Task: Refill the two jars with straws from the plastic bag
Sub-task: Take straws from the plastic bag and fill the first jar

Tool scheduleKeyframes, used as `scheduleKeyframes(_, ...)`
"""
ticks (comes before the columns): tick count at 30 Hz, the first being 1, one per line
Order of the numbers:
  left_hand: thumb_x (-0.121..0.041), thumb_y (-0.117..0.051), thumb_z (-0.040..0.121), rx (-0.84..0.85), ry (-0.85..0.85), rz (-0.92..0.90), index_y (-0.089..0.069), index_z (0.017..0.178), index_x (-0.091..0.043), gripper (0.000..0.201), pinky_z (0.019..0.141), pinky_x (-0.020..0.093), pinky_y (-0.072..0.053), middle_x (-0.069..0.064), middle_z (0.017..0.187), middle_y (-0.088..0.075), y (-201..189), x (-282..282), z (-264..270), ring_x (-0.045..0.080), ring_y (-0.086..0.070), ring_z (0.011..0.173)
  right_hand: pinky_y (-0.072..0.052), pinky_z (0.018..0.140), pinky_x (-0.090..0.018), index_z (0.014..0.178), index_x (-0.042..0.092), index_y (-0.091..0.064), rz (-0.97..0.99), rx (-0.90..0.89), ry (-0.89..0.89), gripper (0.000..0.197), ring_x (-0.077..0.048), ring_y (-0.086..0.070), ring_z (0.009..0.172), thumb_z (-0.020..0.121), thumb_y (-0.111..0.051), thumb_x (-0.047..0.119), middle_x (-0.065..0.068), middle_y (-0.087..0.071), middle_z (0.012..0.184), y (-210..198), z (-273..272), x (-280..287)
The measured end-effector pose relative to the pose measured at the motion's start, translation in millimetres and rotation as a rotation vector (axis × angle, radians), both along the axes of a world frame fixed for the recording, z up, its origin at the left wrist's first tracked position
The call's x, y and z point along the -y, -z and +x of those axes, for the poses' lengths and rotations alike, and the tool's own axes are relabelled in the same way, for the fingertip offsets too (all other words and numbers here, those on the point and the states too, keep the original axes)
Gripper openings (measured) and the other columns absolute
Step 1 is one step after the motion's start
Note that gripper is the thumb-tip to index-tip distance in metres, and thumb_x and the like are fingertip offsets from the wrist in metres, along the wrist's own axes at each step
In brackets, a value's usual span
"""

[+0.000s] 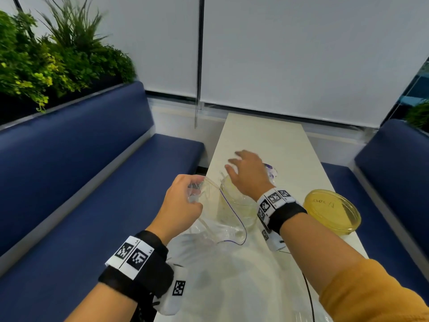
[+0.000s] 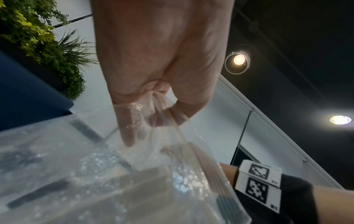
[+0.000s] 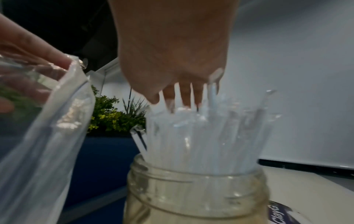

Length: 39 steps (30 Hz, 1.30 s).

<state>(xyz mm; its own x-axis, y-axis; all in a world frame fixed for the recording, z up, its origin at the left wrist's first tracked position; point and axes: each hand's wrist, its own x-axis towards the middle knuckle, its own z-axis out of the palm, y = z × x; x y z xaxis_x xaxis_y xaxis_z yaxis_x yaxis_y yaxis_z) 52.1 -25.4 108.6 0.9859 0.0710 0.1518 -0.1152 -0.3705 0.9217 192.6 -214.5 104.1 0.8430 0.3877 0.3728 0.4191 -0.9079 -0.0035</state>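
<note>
Left hand point(image 1: 183, 203) pinches the rim of the clear plastic bag point(image 1: 222, 219), holding its mouth up beside the jar point(image 1: 234, 203), which stands on the table point(image 1: 267, 140) partly behind the bag. Right hand point(image 1: 246, 175) hovers spread over the jar, fingers point(image 3: 188, 97) extended and loose among the tops of the straws point(image 3: 206, 136) and gripping none. The straws stand upright in the jar, splayed at the mouth. Judged by appearance, they are light, thin and springy, slippery against one another, and likely to kink if squeezed; a bundle is best gathered around its middle. The bag film is limp and slick, so its rim is the sound hold. A yellow lid point(image 1: 332, 210) lies on the table to the right.
</note>
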Motion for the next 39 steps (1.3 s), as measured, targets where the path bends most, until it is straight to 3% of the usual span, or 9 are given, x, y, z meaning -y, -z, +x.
scheduleKeyframes(5, 0.012, -0.065, 0.080, 0.007, 0.050, 0.022, -0.055, 0.129, -0.031, 0.066, 0.065, 0.000, -0.044, -0.019, 0.121, -0.047, -3, 6, 2, -0.009, -0.052, 0.101, -0.029, 0.118, -0.044, 0.152, 0.007, -0.035, -0.060, -0.449, 0.202, 0.064, -0.033, -0.033, 0.145, 0.105, -0.033, 0.050, -0.017, -0.033, 0.158, 2, 2, 37)
scheduleKeyframes(8, 0.012, -0.064, 0.082, 0.010, 0.072, 0.035, -0.053, 0.136, -0.026, 0.067, 0.065, -0.006, -0.041, -0.016, 0.128, -0.047, -3, 9, 4, -0.005, -0.052, 0.103, -0.028, 0.119, -0.045, 0.150, 0.016, -0.042, 0.056, -0.295, 0.172, 0.059, -0.031, -0.034, 0.144, 0.103, -0.041, 0.050, -0.012, -0.037, 0.156, -9, -11, 47)
scheduleKeyframes(11, 0.008, -0.065, 0.086, 0.014, 0.086, 0.042, -0.049, 0.143, -0.022, 0.067, 0.066, -0.007, -0.040, -0.011, 0.138, -0.046, 0, 13, 7, 0.002, -0.051, 0.113, -0.052, 0.080, -0.034, 0.099, 0.018, -0.074, 0.238, -0.040, 0.110, 0.033, -0.023, -0.064, 0.094, 0.099, -0.051, 0.041, -0.003, -0.070, 0.102, -38, -38, 37)
scheduleKeyframes(15, 0.006, -0.067, 0.086, 0.019, 0.101, 0.056, -0.046, 0.145, -0.022, 0.069, 0.067, -0.006, -0.041, -0.011, 0.143, -0.045, 5, 21, 8, 0.002, -0.052, 0.115, -0.051, 0.049, -0.023, 0.070, 0.007, -0.075, 0.457, -0.484, -0.050, 0.036, -0.014, -0.062, 0.046, 0.095, -0.059, 0.027, -0.007, -0.070, 0.059, -65, -79, 26)
scheduleKeyframes(18, 0.014, -0.061, 0.083, 0.020, 0.119, 0.052, -0.047, 0.145, -0.020, 0.072, 0.070, -0.002, -0.044, -0.009, 0.144, -0.044, 7, 26, 5, -0.006, -0.053, 0.110, -0.063, 0.069, -0.035, 0.087, 0.001, -0.077, 0.350, -0.741, -0.099, 0.031, -0.021, -0.073, 0.069, 0.096, -0.060, 0.025, -0.014, -0.077, 0.082, -52, -95, 17)
scheduleKeyframes(22, 0.020, -0.053, 0.081, 0.044, 0.135, 0.043, -0.048, 0.144, -0.017, 0.073, 0.075, 0.003, -0.048, -0.007, 0.143, -0.044, 10, 30, -3, 0.002, -0.055, 0.117, -0.049, 0.097, -0.037, 0.132, 0.007, -0.061, -0.169, -0.729, 0.006, 0.041, -0.030, -0.060, 0.118, 0.102, -0.052, 0.033, -0.012, -0.061, 0.133, -11, -110, 4)
scheduleKeyframes(26, 0.025, -0.044, 0.077, 0.055, 0.159, 0.022, -0.047, 0.145, -0.018, 0.080, 0.083, 0.005, -0.050, -0.009, 0.143, -0.043, 13, 33, -14, 0.006, -0.053, 0.124, -0.046, 0.079, -0.035, 0.127, 0.003, -0.060, -0.339, -0.746, 0.054, 0.046, -0.033, -0.062, 0.111, 0.102, -0.051, 0.041, -0.013, -0.063, 0.124, 13, -116, 4)
scheduleKeyframes(33, 0.016, -0.054, 0.079, 0.046, 0.159, 0.062, -0.047, 0.144, -0.022, 0.076, 0.077, 0.005, -0.050, -0.013, 0.143, -0.044, 18, 31, -26, 0.003, -0.057, 0.121, -0.047, 0.104, -0.042, 0.140, 0.005, -0.051, -0.307, -0.862, 0.061, 0.045, -0.033, -0.054, 0.127, 0.103, -0.051, 0.030, -0.013, -0.055, 0.140, 30, -114, 8)
scheduleKeyframes(39, -0.004, -0.074, 0.077, 0.056, 0.172, 0.150, -0.046, 0.143, -0.026, 0.075, 0.084, 0.006, -0.049, -0.013, 0.140, -0.046, 20, 35, -27, 0.000, -0.059, 0.114, -0.048, 0.100, -0.039, 0.131, 0.002, -0.057, -0.242, -0.773, 0.067, 0.032, -0.034, -0.057, 0.120, 0.104, -0.047, 0.017, -0.017, -0.059, 0.132, 0, -120, 7)
